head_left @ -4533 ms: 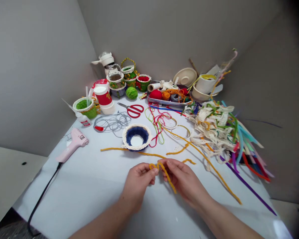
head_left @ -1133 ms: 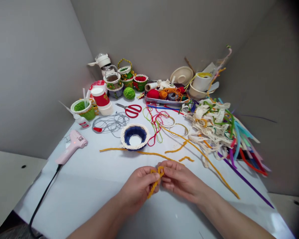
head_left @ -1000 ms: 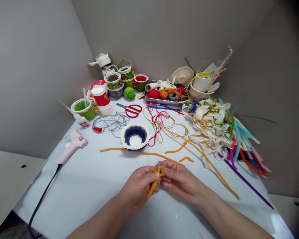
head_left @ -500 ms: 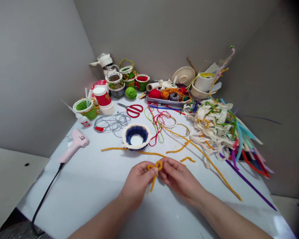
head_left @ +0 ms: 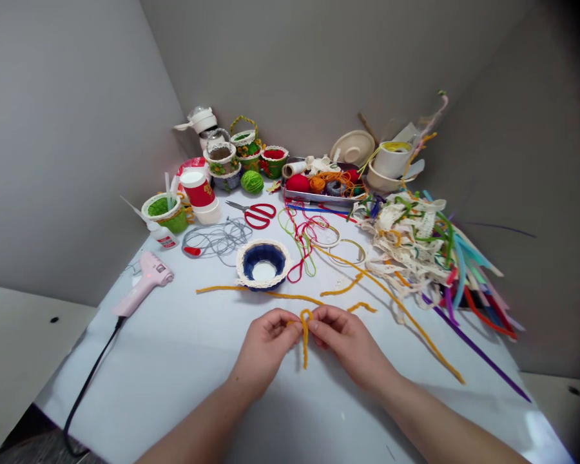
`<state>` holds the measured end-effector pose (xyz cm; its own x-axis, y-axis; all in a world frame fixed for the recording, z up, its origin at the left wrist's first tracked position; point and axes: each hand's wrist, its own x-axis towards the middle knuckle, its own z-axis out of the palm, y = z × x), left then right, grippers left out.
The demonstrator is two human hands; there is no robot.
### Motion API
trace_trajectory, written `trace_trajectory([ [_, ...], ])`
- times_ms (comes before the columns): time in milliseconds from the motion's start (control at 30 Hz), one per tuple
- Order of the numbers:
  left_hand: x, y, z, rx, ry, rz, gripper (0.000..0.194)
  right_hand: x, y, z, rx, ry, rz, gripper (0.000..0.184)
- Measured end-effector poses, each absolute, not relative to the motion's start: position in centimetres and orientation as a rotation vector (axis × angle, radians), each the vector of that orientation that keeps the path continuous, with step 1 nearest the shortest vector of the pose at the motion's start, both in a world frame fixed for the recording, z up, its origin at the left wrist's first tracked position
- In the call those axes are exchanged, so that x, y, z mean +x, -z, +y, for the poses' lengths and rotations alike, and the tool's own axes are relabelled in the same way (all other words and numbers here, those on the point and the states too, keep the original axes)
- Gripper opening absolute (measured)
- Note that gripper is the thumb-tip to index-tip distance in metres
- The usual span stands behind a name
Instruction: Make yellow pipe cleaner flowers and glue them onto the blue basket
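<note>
Between my two hands is a mustard-yellow pipe cleaner (head_left: 305, 345), bent into a small loop at the top with one end hanging straight down. My left hand (head_left: 270, 341) pinches it between thumb and fingers from the left. My right hand (head_left: 345, 338) pinches it at the loop's right side; some of its fingers are hidden. Just beyond the hands sits a dark blue bowl-shaped basket (head_left: 263, 264) with a white lace rim. A long yellow pipe cleaner (head_left: 294, 296) runs behind it, and short cut pieces (head_left: 362, 307) lie beside my right hand.
On the left lie a pink glue gun (head_left: 145, 283) with a black cord and a glue bottle (head_left: 162, 235). Red-handled scissors (head_left: 258, 214), grey yarn (head_left: 220, 238) and a tray of yarn balls (head_left: 323, 193) stand farther back. Lace and pipe cleaners (head_left: 410, 245) heap up on the right.
The pipe cleaner in my hands has gone from a double bend to a crossed curl, and now to one upright loop with a hanging tail. My fingertips have shifted around it.
</note>
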<state>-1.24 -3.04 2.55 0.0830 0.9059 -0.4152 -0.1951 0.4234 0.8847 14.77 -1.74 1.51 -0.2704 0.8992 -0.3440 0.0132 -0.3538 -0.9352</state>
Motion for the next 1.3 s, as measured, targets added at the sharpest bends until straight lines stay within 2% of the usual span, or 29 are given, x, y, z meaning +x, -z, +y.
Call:
trace_trajectory([
  [633,-1.54,-2.13,-3.14,1.165,-0.975,1.271,0.007,14.48,-1.71,-1.83,-1.333,-1.724,-1.108,0.028],
  [1133,-1.47,-2.99,-2.84,0.897,-0.918,1.218,0.011,14.34,-2.26,-1.96,-1.243,-1.771,-1.068,0.027],
  [1300,-1.5,-2.35,-2.91,0.749,-1.025,1.255,0.012,14.23,-1.91,-2.72,-1.217,-1.59,-1.29,0.023],
])
